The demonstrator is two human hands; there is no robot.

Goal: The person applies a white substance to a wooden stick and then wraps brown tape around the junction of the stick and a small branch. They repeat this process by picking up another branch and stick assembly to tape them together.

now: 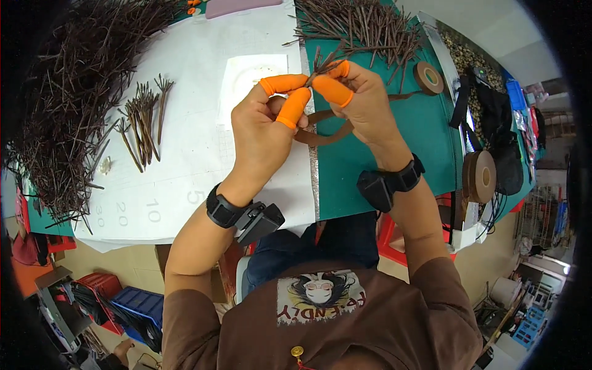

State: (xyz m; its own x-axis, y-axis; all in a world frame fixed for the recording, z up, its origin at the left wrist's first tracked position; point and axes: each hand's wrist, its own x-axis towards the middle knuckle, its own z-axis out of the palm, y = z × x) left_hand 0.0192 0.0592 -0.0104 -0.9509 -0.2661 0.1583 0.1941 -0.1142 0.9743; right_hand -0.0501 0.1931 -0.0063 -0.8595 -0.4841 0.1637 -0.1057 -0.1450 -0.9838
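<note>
Above the table's middle, both hands meet at a small branched brown twig (319, 61), its tips pointing away from me. My left hand (262, 132) is closed, thumb and forefinger pinching the twig's lower end. From the right, my right hand (368, 108) pinches at the same spot; its fingertips partly hide the stem. Orange finger cots cover the thumb and forefinger of each hand. A strip of brown tape (327, 137) loops beneath the hands, and another stretch runs toward a tape roll (428, 78) on the green mat.
Dark twigs form a big heap (68, 92) at the left. Finished-looking branched stems (142, 117) lie on the white paper (197, 160). More cut twigs (370, 28) lie at the far right on the green mat (401, 142). A larger tape roll (480, 177) stands at the right edge.
</note>
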